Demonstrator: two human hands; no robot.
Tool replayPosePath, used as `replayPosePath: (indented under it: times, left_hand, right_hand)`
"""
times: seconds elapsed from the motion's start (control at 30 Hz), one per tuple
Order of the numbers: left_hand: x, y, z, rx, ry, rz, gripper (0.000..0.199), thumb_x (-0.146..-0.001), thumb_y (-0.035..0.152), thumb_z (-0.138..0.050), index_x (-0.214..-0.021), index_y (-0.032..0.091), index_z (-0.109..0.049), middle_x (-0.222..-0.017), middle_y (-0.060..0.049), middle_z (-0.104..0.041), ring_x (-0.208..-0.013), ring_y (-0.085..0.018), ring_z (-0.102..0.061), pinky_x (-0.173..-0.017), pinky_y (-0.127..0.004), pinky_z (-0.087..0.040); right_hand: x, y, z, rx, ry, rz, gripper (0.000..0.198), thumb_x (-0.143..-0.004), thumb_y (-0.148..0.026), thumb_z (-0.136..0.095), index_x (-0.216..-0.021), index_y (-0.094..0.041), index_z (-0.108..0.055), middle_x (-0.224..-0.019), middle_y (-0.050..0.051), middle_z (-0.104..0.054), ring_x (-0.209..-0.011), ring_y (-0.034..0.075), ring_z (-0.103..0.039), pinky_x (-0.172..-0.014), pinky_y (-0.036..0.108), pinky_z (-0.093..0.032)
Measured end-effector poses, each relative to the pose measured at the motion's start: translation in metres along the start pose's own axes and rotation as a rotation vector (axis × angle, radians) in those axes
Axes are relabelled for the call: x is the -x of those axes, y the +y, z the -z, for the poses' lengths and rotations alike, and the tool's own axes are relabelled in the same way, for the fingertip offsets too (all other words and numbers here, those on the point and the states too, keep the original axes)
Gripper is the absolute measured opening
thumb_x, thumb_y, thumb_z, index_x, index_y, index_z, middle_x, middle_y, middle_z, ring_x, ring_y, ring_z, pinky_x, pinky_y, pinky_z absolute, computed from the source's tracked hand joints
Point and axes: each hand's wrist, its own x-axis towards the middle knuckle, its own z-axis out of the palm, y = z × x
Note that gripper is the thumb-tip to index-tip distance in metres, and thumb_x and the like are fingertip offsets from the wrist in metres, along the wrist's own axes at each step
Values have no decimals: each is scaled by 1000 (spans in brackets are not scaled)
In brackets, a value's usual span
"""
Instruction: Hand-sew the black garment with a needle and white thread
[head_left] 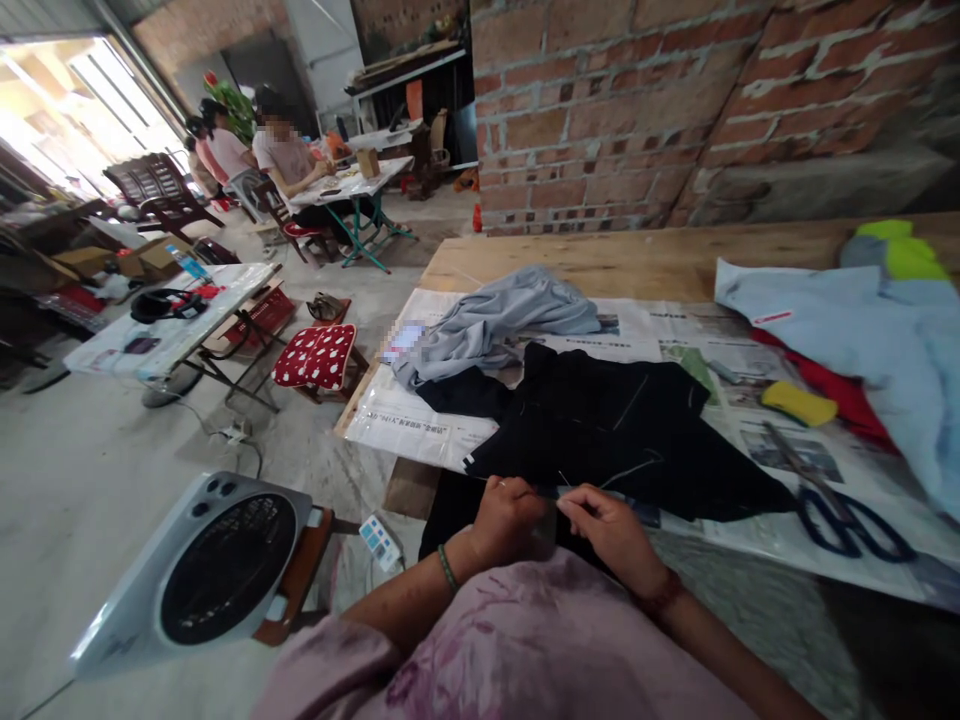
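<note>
Newspaper (420,420) sheets spread on the table carry printed columns and a dark headline near the front edge, but the characters are too small and blurred to read. One patch of the paper beside the grey cloth (502,320) is blurred out. The white power strip (379,542) on the floor has small markings that cannot be made out. No other text, brand or number is legible anywhere.

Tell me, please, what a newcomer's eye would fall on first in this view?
Probably the black garment spread over newspaper in the middle of the wooden table, with the left hand and right hand pinching its near edge. The dark-handled scissors lie to its right, and a white fan stands on the floor, lower left.
</note>
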Motion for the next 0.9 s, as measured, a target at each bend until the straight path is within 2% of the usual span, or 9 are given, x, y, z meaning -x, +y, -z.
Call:
replayPosePath:
  times: [0.1,0.2,0.33,0.43,0.5,0.67,0.9]
  left_hand:
    - [1,1,-1,-158,-49,-51,8,-63,22,-65,-70,18,-64,-76,-8,-53,-75,-20,-47,-76,-33,-31]
    - [0,4,1,-266,-88,-73,8,-67,24,-61,-63,17,-63,-68,-7,-51,-68,-18,-46,-70,-31,-33]
    - [1,7,5,-152,-34,-101,13,-70,25,-59,-60,18,-62,-64,-5,-50,-69,-17,-47,-68,-29,-36]
    - [2,6,3,48,98,-42,15,-74,23,-57,-61,17,-64,-71,-5,-54,-72,-15,-50,-66,-24,-40]
    - [4,5,1,122,138,-10,16,-76,20,-55,-64,17,-65,-75,-4,-55,-70,-12,-52,-64,-21,-41]
    - [7,3,-3,-1,28,-103,15,-76,14,-53,-66,16,-65,-74,-3,-58,-70,-10,-52,-66,-20,-43]
    - [4,0,-3,-136,103,-147,17,-64,9,-60,-48,14,-55,-55,0,-52,-61,-11,-48,-54,-19,-38]
  right_hand:
    - [1,1,2,-15,8,-43,26,-73,-41,-50,-62,-19,-57,-59,0,-54,-55,12,-49,-56,24,-40]
    - [4,4,2,-26,1,-58,27,-73,-42,-50,-62,-18,-57,-58,0,-53,-54,12,-49,-56,24,-40]
    - [5,6,0,-37,-20,-69,28,-73,-43,-50,-62,-18,-57,-56,0,-51,-54,12,-48,-55,24,-39]
    - [5,5,-2,-28,-38,-93,29,-72,-44,-51,-63,-18,-58,-56,0,-53,-54,12,-48,-56,24,-39]
    - [5,5,-3,-30,-28,-109,30,-71,-45,-51,-62,-18,-58,-55,0,-53,-54,12,-48,-56,24,-39]
    - [5,9,0,-55,12,-137,31,-70,-47,-51,-60,-18,-56,-53,-1,-50,-54,13,-47,-55,24,-38]
    - [6,7,1,-57,-8,-162,34,-68,-50,-48,-59,-18,-56,-52,-1,-49,-53,13,-46,-55,25,-37]
